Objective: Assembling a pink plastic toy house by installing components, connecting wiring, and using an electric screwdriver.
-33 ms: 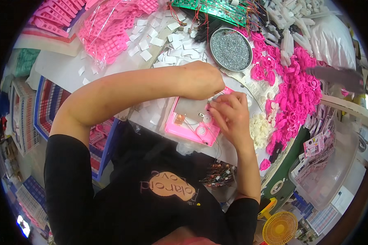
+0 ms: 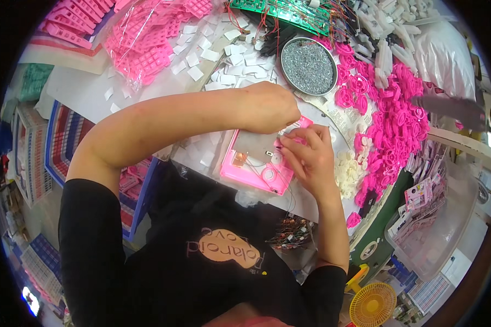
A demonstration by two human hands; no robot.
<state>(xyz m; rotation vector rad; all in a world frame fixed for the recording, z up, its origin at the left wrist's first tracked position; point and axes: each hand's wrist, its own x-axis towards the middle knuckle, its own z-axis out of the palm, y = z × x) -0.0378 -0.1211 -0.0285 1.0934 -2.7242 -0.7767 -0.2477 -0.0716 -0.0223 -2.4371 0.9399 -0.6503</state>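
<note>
A pink plastic case (image 2: 249, 178) lies on the white table in front of me, with a grey plate, thin wires, a copper-coloured square and a round pink ring showing inside it. My left hand (image 2: 270, 107) is curled closed over the case's far edge; its fingertips are hidden beneath it. At the case's right side, my right hand (image 2: 311, 153) has thumb and fingers drawn together over the inside of the case. Whatever either hand pinches is too small or covered to make out.
Beyond the hands stands a round metal dish of small screws (image 2: 309, 66). Pink ring-shaped parts (image 2: 395, 117) and cream parts (image 2: 350, 170) are heaped on the right. White squares (image 2: 248, 68), bagged pink keypads (image 2: 142, 46) and green circuit boards (image 2: 289, 13) lie farther back.
</note>
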